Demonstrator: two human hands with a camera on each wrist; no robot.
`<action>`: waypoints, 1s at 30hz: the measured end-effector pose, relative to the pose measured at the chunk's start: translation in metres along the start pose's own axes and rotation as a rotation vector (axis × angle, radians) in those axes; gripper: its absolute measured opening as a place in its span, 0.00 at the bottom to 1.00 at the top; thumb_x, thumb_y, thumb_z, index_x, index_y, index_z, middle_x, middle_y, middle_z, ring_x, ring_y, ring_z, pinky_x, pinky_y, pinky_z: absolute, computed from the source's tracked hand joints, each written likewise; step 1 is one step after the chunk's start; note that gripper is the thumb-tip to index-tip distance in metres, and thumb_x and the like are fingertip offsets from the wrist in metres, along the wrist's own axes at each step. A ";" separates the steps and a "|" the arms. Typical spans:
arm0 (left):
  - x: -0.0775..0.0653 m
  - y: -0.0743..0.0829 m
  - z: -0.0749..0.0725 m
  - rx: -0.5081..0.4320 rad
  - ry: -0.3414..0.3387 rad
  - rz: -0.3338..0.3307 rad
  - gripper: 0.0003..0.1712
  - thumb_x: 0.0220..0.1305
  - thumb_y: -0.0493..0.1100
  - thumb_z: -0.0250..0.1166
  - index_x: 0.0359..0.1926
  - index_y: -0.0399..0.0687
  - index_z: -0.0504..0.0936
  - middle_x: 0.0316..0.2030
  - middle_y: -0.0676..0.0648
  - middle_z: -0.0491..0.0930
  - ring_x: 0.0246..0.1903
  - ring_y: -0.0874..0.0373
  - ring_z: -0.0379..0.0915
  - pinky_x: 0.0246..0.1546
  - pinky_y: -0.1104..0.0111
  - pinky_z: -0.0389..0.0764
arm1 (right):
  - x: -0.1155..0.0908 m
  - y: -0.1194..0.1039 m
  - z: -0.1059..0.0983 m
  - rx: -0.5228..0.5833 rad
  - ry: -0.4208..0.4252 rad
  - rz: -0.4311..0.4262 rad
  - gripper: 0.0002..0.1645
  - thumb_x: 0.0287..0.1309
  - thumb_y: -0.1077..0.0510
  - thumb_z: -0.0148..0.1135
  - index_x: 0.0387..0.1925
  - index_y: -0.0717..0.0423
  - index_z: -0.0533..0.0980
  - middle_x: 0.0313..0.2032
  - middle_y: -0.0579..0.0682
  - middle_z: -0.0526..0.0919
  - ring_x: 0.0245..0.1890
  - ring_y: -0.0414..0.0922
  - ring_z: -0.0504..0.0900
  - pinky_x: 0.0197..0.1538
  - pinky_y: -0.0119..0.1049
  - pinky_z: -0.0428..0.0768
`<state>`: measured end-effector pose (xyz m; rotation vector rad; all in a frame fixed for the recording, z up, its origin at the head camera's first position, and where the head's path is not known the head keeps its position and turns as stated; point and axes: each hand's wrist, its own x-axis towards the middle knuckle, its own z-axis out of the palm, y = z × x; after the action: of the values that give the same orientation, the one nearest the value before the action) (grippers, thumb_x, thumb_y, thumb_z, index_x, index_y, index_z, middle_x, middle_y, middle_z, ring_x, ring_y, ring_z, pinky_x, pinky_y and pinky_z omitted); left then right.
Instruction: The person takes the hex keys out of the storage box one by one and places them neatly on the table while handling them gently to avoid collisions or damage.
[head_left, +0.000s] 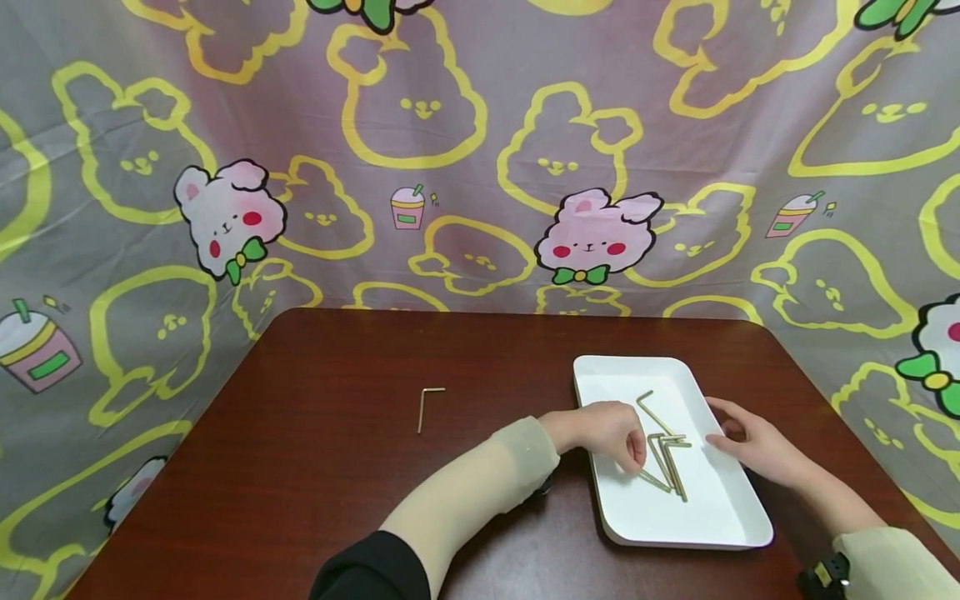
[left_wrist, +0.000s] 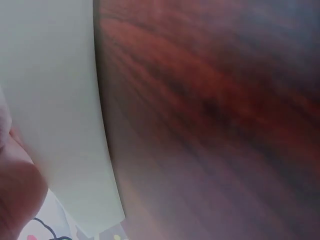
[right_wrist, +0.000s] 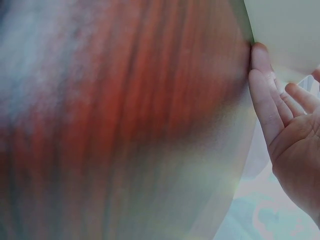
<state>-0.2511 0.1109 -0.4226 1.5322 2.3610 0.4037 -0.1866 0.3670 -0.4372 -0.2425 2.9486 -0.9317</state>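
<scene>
A white tray [head_left: 622,512] lies on the table to the right, holding several brass-coloured L-shaped hex keys [head_left: 670,467]. Over its left side reaches my left hand [head_left: 611,429], whose fingertips pinch one end of a hex key [head_left: 656,482] near the others; the fingers partly cover that end. My right hand [head_left: 761,446] holds the tray's right rim, thumb over the edge and fingers along the outer wall. In the right wrist view those fingers [right_wrist: 265,107] touch the wall. Farther left, a single hex key [head_left: 422,410] lies on the table.
The dark wooden table [head_left: 330,367] extends left of the tray. Behind it hangs a grey curtain [head_left: 480,192] with yellow outlines and rabbit faces. The tray's raised wall [left_wrist: 65,110] stands close to the left wrist.
</scene>
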 end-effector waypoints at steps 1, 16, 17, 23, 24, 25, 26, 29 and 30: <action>0.000 -0.001 0.000 -0.020 0.000 0.007 0.01 0.54 0.42 0.73 0.27 0.54 0.89 0.21 0.67 0.80 0.25 0.78 0.71 0.31 0.86 0.68 | 0.000 0.000 0.000 0.003 -0.001 0.001 0.38 0.62 0.60 0.64 0.66 0.71 0.58 0.32 0.52 0.77 0.30 0.47 0.75 0.28 0.35 0.74; -0.005 -0.006 -0.015 -0.234 0.026 0.049 0.02 0.57 0.38 0.71 0.29 0.48 0.90 0.22 0.62 0.82 0.25 0.75 0.70 0.32 0.84 0.70 | 0.000 0.001 0.000 -0.007 0.001 0.001 0.38 0.61 0.60 0.65 0.66 0.72 0.58 0.33 0.52 0.78 0.31 0.47 0.75 0.28 0.35 0.74; -0.006 -0.007 -0.018 -0.234 0.027 0.057 0.02 0.57 0.38 0.71 0.29 0.47 0.90 0.22 0.62 0.82 0.25 0.75 0.69 0.32 0.84 0.70 | 0.000 0.001 0.000 -0.008 0.000 0.003 0.38 0.61 0.60 0.65 0.66 0.71 0.58 0.33 0.52 0.78 0.31 0.47 0.75 0.28 0.35 0.74; -0.014 -0.010 -0.034 -0.235 0.030 0.085 0.02 0.58 0.38 0.71 0.32 0.45 0.90 0.24 0.61 0.82 0.26 0.73 0.68 0.32 0.82 0.70 | 0.000 0.001 0.000 0.001 -0.008 0.017 0.38 0.62 0.60 0.64 0.66 0.71 0.58 0.33 0.53 0.78 0.30 0.47 0.75 0.28 0.35 0.74; -0.016 -0.011 -0.037 -0.232 0.031 0.086 0.02 0.58 0.37 0.71 0.32 0.45 0.90 0.24 0.61 0.82 0.26 0.74 0.69 0.33 0.83 0.70 | 0.001 0.000 0.000 0.004 -0.009 0.019 0.38 0.62 0.60 0.64 0.66 0.71 0.57 0.33 0.53 0.78 0.30 0.47 0.75 0.28 0.35 0.74; -0.017 -0.013 -0.040 -0.232 0.037 0.088 0.02 0.58 0.37 0.71 0.33 0.45 0.90 0.25 0.60 0.83 0.26 0.73 0.69 0.33 0.82 0.70 | 0.001 0.000 -0.001 0.006 -0.009 0.021 0.38 0.62 0.59 0.64 0.66 0.71 0.57 0.33 0.53 0.78 0.30 0.47 0.75 0.28 0.35 0.74; -0.019 -0.014 -0.042 -0.226 0.034 0.083 0.02 0.58 0.37 0.71 0.33 0.45 0.90 0.25 0.61 0.83 0.27 0.74 0.69 0.33 0.82 0.70 | 0.001 0.000 -0.001 0.007 -0.010 0.022 0.39 0.62 0.59 0.64 0.66 0.71 0.57 0.33 0.53 0.78 0.30 0.47 0.75 0.28 0.35 0.74; -0.026 -0.018 -0.050 -0.228 0.032 0.074 0.03 0.59 0.37 0.71 0.35 0.45 0.90 0.26 0.60 0.83 0.28 0.73 0.69 0.34 0.82 0.71 | 0.001 0.001 0.000 0.011 -0.011 0.024 0.39 0.62 0.59 0.64 0.67 0.71 0.57 0.33 0.53 0.77 0.29 0.47 0.75 0.27 0.35 0.74; -0.029 -0.019 -0.052 -0.232 0.030 0.070 0.04 0.59 0.37 0.71 0.35 0.45 0.90 0.27 0.60 0.83 0.28 0.73 0.69 0.34 0.82 0.71 | 0.000 0.001 0.000 0.012 -0.012 0.024 0.39 0.62 0.59 0.64 0.67 0.71 0.57 0.32 0.52 0.77 0.29 0.47 0.75 0.27 0.35 0.74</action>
<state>-0.2765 0.0730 -0.3797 1.5109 2.1971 0.6954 -0.1872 0.3677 -0.4373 -0.2107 2.9272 -0.9413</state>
